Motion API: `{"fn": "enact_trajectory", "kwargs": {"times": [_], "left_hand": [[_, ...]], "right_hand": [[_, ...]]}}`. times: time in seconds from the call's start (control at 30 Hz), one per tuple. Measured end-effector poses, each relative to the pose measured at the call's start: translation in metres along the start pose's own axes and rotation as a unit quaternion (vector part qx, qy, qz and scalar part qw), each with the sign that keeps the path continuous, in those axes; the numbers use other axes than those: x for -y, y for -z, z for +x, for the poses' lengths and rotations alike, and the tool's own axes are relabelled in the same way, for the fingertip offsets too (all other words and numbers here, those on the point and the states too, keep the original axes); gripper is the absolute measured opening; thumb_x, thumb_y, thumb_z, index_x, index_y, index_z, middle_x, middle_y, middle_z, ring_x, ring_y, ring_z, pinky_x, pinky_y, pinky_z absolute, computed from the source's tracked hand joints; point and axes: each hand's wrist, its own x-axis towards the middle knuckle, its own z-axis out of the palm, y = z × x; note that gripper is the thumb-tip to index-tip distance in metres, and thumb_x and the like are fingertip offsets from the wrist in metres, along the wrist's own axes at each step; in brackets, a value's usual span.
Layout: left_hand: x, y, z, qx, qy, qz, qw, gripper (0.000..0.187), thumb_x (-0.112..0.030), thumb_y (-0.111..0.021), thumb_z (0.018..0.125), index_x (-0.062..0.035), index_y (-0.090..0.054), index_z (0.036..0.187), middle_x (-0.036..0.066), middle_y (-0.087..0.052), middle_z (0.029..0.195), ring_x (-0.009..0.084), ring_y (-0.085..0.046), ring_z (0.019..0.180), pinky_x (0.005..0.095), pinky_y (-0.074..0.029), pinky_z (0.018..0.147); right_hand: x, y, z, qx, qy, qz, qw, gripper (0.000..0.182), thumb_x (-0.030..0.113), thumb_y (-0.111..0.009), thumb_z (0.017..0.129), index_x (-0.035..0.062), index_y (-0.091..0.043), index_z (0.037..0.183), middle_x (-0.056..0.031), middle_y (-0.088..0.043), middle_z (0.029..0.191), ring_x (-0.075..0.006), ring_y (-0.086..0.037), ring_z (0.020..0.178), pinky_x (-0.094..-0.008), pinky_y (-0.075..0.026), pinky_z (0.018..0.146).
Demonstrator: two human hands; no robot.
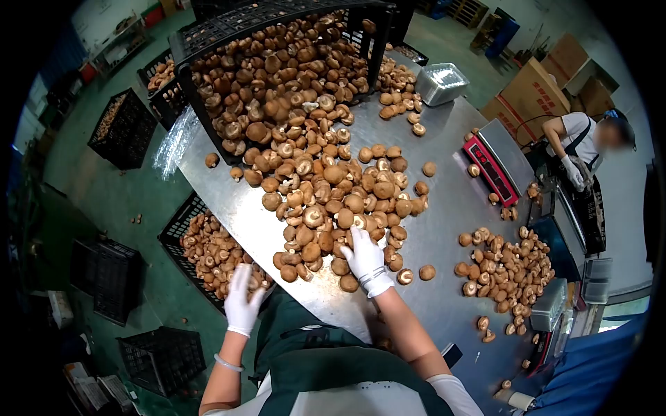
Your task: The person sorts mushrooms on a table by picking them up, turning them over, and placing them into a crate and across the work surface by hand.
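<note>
Mushrooms point(333, 201): heaped at the middle of the table point(444, 218), caps brown, several lying underside up; a few strays just beside the heap.
Upper crate point(239, 29): black, on its side on the table; its load runs unbroken into the heap.
Left hand point(242, 301): white-gloved, at the lower crate point(179, 252); fingers extended, thumb apart, grip released. Contact with the load beneath: cannot tell.
Right hand point(368, 265): white-gloved, at the heap's near edge, fingertips among the mushrooms; whether it grasps one, I cannot tell.
Lower crate: black, beside the table edge, well filled with mushrooms.
Scale point(494, 170): red-fronted, on the table, right of the heap.
Second heap point(506, 270): mushrooms, near the scale.
Clear box point(442, 83): at the table's far edge, near loose mushrooms.
Co-worker point(576, 135): beyond the scale, gloved, holding something dark, unidentified.
</note>
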Motion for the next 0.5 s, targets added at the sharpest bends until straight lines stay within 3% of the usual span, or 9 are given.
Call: {"fn": "enact_trajectory", "kwargs": {"times": [0.07,0.1,0.13,0.17,0.2,0.3,0.33,0.43,0.5], "left_hand": [[0.001,0.012,0.007,-0.064,0.086,-0.080,0.991,0.047,-0.007,-0.066,0.082,-0.0013,-0.052,0.126,0.017,-0.053,0.127,0.0289,-0.050,0.120,0.0342,-0.041,0.099],[0.005,0.013,0.011,-0.060,0.106,-0.114,0.986,0.035,-0.016,-0.057,0.091,0.0003,-0.054,0.122,0.016,-0.054,0.125,0.0272,-0.053,0.116,0.0347,-0.042,0.097],[0.004,0.011,0.014,-0.034,0.177,-0.277,0.944,0.035,-0.022,-0.052,0.095,0.0015,-0.054,0.120,0.016,-0.054,0.124,0.0264,-0.054,0.114,0.0351,-0.043,0.096],[-0.006,0.008,0.020,-0.004,0.242,-0.431,0.869,0.039,-0.029,-0.046,0.098,0.0027,-0.053,0.119,0.016,-0.055,0.123,0.0257,-0.055,0.113,0.0356,-0.043,0.096],[-0.016,0.003,0.025,0.026,0.297,-0.614,0.731,0.048,-0.039,-0.038,0.100,0.0038,-0.051,0.119,0.015,-0.055,0.121,0.0249,-0.056,0.111,0.0363,-0.044,0.096],[-0.033,-0.033,0.036,0.096,0.318,-0.760,0.559,0.040,-0.027,-0.047,0.096,0.0000,-0.047,0.125,0.017,-0.055,0.123,0.0249,-0.056,0.111,0.0366,-0.048,0.094],[-0.046,-0.040,0.042,0.124,0.302,-0.774,0.542,0.038,-0.022,-0.047,0.095,0.0000,-0.047,0.126,0.018,-0.054,0.125,0.0257,-0.055,0.114,0.0379,-0.046,0.097],[-0.083,-0.061,0.052,0.171,0.275,-0.800,0.506,0.038,-0.007,-0.043,0.093,0.0015,-0.042,0.130,0.018,-0.050,0.129,0.0272,-0.052,0.118,0.0385,-0.044,0.102],[-0.101,-0.067,0.052,0.184,0.256,-0.755,0.575,0.039,-0.005,-0.041,0.093,0.0004,-0.043,0.131,0.014,-0.049,0.131,0.0246,-0.049,0.122,0.0390,-0.040,0.104]], "right_hand": [[-0.023,-0.013,0.009,-0.070,0.056,0.128,0.988,0.043,0.028,-0.060,0.085,0.0068,-0.055,0.122,-0.0211,-0.058,0.115,-0.0353,-0.062,0.096,-0.0390,-0.051,0.080],[-0.028,-0.009,0.009,-0.051,0.049,0.220,0.973,0.038,0.026,-0.058,0.089,0.0046,-0.057,0.121,-0.0172,-0.062,0.112,-0.0290,-0.062,0.100,-0.0338,-0.048,0.087],[-0.034,-0.007,0.007,0.010,-0.010,0.389,0.921,0.038,0.025,-0.057,0.091,0.0033,-0.056,0.122,-0.0137,-0.062,0.113,-0.0241,-0.060,0.103,-0.0316,-0.046,0.090],[-0.031,0.002,0.004,0.070,-0.070,0.542,0.835,0.037,0.024,-0.055,0.093,0.0020,-0.055,0.123,-0.0102,-0.062,0.114,-0.0192,-0.058,0.106,-0.0295,-0.044,0.093],[-0.029,0.012,-0.005,0.088,-0.115,0.631,0.763,0.036,0.022,-0.053,0.095,-0.0003,-0.054,0.124,-0.0056,-0.059,0.115,-0.0130,-0.053,0.110,-0.0275,-0.042,0.095],[-0.025,0.018,-0.024,0.102,-0.154,0.817,0.547,0.039,0.020,-0.050,0.096,0.0042,-0.046,0.132,-0.0084,-0.056,0.122,-0.0178,-0.055,0.112,-0.0308,-0.044,0.097],[-0.026,0.015,-0.028,0.119,-0.172,0.870,0.447,0.036,0.020,-0.047,0.098,0.0064,-0.045,0.131,-0.0087,-0.056,0.121,-0.0203,-0.057,0.110,-0.0324,-0.049,0.093],[-0.020,0.010,-0.040,0.098,-0.173,0.874,0.444,0.037,0.029,-0.047,0.098,0.0075,-0.045,0.129,-0.0090,-0.058,0.116,-0.0194,-0.061,0.092,-0.0276,-0.053,0.066],[-0.009,0.009,-0.045,0.051,-0.186,0.873,0.447,0.040,0.034,-0.046,0.098,0.0077,-0.045,0.128,-0.0087,-0.059,0.113,-0.0186,-0.061,0.090,-0.0235,-0.049,0.061]]}}
